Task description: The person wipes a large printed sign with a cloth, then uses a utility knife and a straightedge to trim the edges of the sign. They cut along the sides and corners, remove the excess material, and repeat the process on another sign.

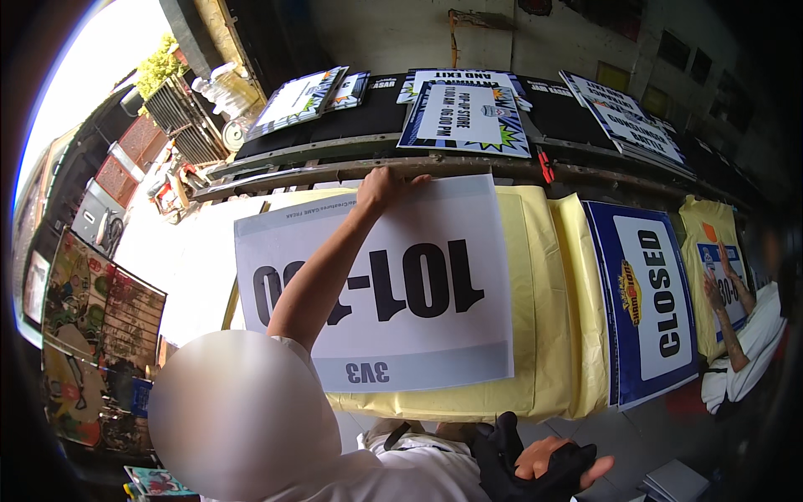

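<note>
A large white printed sign [418,335] with bold black characters lies on yellow wrapping paper [539,268], its print upside down to me. My left hand [383,189] is at the sign's far edge, its fingers curled there and one digit stretched rightward along the edge. My bare left forearm crosses over the print. Low in the picture, by the table's near edge, my right hand [539,460] is curled about something black [500,448]. What that black thing is, I cannot make out. A blurred patch covers the area by my left upper arm.
Right of the wrapping lies a blue-bordered sign [657,305]. Farther right, a co-worker's hands [723,280] rest over a smaller sign on yellow paper. Beyond a metal rail [335,174], stacked signs [464,117] lie on black cloth. Red-handled pliers [545,166] sit near the rail.
</note>
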The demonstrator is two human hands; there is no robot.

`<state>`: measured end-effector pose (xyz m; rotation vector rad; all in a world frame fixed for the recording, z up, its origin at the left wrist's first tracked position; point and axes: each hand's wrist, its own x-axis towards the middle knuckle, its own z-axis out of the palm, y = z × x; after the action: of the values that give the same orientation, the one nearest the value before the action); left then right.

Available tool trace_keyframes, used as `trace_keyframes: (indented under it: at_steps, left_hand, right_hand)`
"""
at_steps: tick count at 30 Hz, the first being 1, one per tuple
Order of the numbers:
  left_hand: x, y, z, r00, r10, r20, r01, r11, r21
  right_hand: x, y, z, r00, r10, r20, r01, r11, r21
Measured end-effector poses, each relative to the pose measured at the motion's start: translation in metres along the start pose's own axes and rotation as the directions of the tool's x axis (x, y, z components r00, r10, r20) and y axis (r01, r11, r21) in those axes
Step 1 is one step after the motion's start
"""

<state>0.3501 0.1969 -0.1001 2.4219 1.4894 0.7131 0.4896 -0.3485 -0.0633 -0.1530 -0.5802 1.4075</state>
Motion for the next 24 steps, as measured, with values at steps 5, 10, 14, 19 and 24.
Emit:
trace_keyframes:
  at_steps: [5, 10, 14, 19, 24]
  left_hand:
    - [0.016, -0.026, 0.090, 0.956, -0.006, 0.295, -0.006, 0.999, 0.041]
    - [0.001, -0.052, 0.126, 0.975, 0.211, -0.065, -0.210, 0.978, 0.014]
    - [-0.054, -0.052, 0.083, 0.973, 0.150, -0.174, -0.213, 0.875, -0.435]
    - [-0.226, -0.070, 0.006, 0.974, 0.201, -0.104, -0.226, 0.873, -0.431]
    - [-0.335, -0.122, 0.026, 0.983, 0.045, 0.179, -0.071, 0.987, 0.144]
  right_hand:
    - [-0.021, 0.030, 0.032, 0.942, 0.008, -0.335, -0.078, 0.978, -0.195]
    - [0.070, 0.033, 0.062, 0.943, 0.062, 0.326, 0.032, 0.961, -0.276]
    - [0.165, 0.023, 0.107, 0.837, 0.013, 0.547, 0.101, 0.979, -0.179]
    - [0.212, 0.016, 0.035, 0.531, -0.818, 0.223, 0.588, 0.165, -0.792]
    - [0.328, 0.122, -0.034, 0.943, -0.328, -0.061, -0.170, -0.316, -0.934]
